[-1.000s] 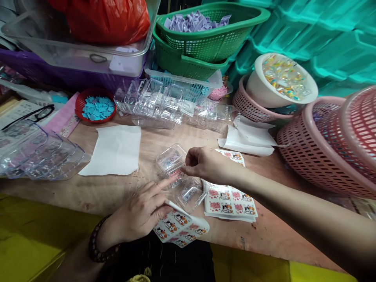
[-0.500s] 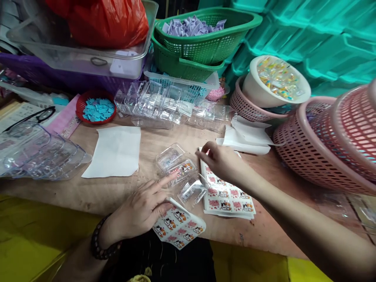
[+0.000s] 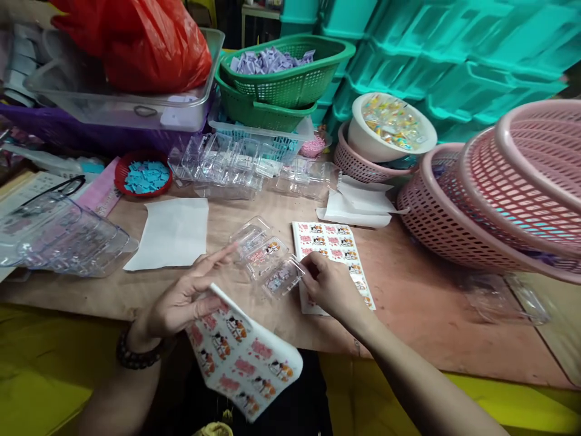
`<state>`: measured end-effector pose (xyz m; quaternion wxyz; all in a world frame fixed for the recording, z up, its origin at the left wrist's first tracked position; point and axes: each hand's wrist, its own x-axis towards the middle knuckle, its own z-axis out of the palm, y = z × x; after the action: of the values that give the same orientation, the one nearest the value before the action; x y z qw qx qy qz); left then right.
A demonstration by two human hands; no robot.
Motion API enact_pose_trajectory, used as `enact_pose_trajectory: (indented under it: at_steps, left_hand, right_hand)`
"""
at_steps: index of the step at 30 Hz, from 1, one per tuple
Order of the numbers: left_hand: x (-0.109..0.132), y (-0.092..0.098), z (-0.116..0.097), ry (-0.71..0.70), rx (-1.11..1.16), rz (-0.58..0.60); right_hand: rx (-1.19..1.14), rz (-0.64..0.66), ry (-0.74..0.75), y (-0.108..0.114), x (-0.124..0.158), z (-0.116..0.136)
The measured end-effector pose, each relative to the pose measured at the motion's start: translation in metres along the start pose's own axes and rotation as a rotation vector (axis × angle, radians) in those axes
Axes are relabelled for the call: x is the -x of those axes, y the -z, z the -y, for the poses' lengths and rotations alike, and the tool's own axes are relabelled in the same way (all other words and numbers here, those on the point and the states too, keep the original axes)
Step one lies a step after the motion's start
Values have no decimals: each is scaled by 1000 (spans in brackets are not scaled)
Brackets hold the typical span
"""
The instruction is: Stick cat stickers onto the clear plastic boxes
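Observation:
My left hand (image 3: pixel 181 300) pinches a sheet of cat stickers (image 3: pixel 247 357) that hangs over the table's front edge; its forefinger points toward a row of small clear plastic boxes (image 3: pixel 265 257). My right hand (image 3: pixel 329 287) is closed at the right end of that row, fingertips on the nearest small clear box (image 3: pixel 282 277). It rests on a stack of sticker sheets (image 3: pixel 333 245) lying flat on the table. One box in the row carries a sticker on its lid.
A white backing sheet (image 3: pixel 171 233) lies at the left, more white sheets (image 3: pixel 358 206) at the back right. Empty clear boxes (image 3: pixel 236 163) are piled behind. Larger clear trays (image 3: pixel 59 239) stand far left. Pink baskets (image 3: pixel 499 188), green baskets (image 3: pixel 276 85) and a red dish (image 3: pixel 143 175) ring the table.
My right hand moved from the boxes out over the sticker stack, then came back to the nearest box. My left hand lifted the sticker sheet, which now hangs lower. The view shifted.

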<state>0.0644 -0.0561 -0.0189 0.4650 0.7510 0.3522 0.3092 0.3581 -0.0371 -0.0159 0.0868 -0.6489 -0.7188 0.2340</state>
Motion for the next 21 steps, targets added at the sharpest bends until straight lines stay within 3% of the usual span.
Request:
enact_pose_trajectory:
  at_steps: [4,9,17,21]
  left_hand:
    - [-11,10,4,12,172,1]
    - [-39,10,14,57,198,41]
    - [-54,6,22,187,413,86]
    - [-55,1,27,209,416,60]
  right_hand:
    - [-25,-26,-24,4,-4,7]
    - [-68,-45,-26,7,-10,11]
    - [-69,-233,24,-15,-29,4]
    - [-196,-121,107,-18,-39,3]
